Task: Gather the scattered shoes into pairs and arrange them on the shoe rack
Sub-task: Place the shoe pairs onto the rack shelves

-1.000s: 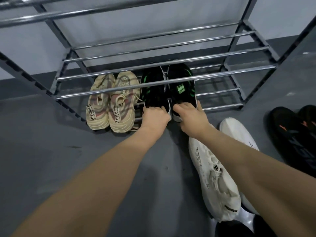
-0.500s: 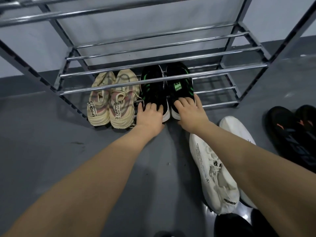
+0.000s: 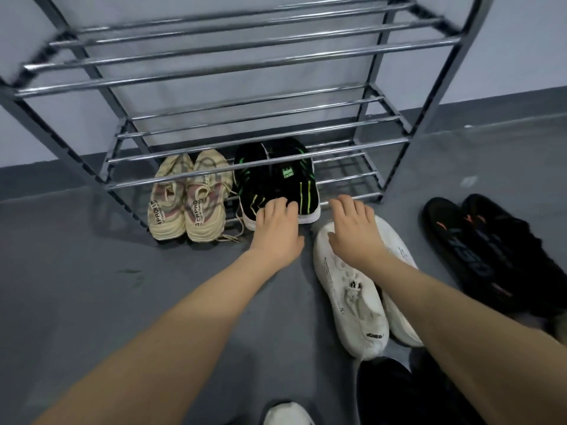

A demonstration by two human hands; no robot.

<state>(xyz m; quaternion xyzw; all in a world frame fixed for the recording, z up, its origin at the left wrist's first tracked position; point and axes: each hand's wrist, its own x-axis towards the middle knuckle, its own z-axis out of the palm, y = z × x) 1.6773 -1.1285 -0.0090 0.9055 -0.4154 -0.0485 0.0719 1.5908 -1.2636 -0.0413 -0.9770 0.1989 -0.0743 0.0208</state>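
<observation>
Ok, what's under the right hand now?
The right hand hovers over the toe of the white pair on the floor. Its palm hides whether it touches; the forearm covers most of the second white shoe.

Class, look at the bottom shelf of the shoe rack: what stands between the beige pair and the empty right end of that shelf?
In the head view, the black-and-green pair stands there, right beside the beige pair, with the left hand resting on its heels.

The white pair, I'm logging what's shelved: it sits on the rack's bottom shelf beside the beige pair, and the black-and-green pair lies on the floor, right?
Swapped. The head view shows the black-and-green pair on the bottom shelf of the rack beside the beige pair; the white pair lies on the floor.
</observation>
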